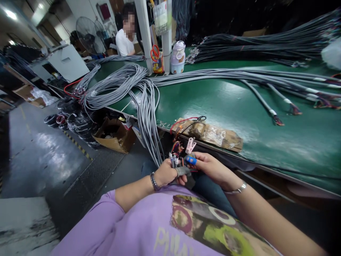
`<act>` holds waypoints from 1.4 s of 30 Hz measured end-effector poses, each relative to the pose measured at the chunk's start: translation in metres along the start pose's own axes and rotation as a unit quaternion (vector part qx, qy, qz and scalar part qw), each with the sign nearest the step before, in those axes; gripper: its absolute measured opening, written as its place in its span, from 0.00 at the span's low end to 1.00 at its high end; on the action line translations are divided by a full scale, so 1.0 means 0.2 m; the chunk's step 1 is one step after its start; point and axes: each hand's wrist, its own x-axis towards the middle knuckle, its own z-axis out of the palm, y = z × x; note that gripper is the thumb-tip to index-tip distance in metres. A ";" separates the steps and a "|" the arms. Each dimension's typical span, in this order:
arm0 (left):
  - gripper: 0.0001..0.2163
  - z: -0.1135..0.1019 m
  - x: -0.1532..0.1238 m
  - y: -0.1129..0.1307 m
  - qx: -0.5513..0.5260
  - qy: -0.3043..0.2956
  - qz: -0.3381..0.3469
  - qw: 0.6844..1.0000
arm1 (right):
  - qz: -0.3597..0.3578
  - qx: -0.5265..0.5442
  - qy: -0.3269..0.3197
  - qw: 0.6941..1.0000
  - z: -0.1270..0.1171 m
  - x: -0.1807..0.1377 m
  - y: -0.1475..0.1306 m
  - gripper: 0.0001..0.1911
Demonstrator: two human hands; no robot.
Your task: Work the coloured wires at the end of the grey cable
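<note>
Currently, cable ends [173,162] — coloured wires [176,146] bared, finishing seemingly pending — are being clamped at six o'clock from centre by the left hand [168,172]; the right hand's [206,164] fingers are being pinched together, grip unclear. Stripped cables [259,100] are being borne at two o'clock by the bench [210,101].

wire ends [176,146]: too small | shirt [106,227]: cut off below

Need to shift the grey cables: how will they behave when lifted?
The grey cables would probably bend and sag, since some drape off the table. Together they are likely heavy, being so many. Their overlapping loops might snag when pulled.
</note>
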 end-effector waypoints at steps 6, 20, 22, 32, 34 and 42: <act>0.23 0.03 0.01 0.00 -0.065 0.108 0.042 0.991 | 0.004 0.120 0.094 0.988 0.02 -0.06 0.12 0.23; 0.22 -0.01 -0.04 -0.03 -0.026 0.018 0.010 0.999 | -0.041 0.065 0.012 0.997 0.20 0.01 0.09 0.18; 0.22 -0.01 -0.03 -0.04 -0.065 0.053 0.023 0.996 | -0.038 0.092 0.076 0.992 0.20 0.02 0.11 0.20; 0.22 -0.02 -0.01 -0.06 -0.028 0.095 0.049 0.994 | -0.035 -0.044 0.100 0.993 0.22 -0.01 0.00 0.24; 0.21 -0.02 -0.02 -0.06 -0.007 0.090 0.048 0.995 | -0.029 -0.058 0.079 0.995 0.22 -0.01 -0.01 0.24; 0.22 -0.02 -0.02 -0.07 -0.041 0.131 0.063 0.989 | -0.033 0.015 0.134 0.990 0.16 0.01 0.11 0.20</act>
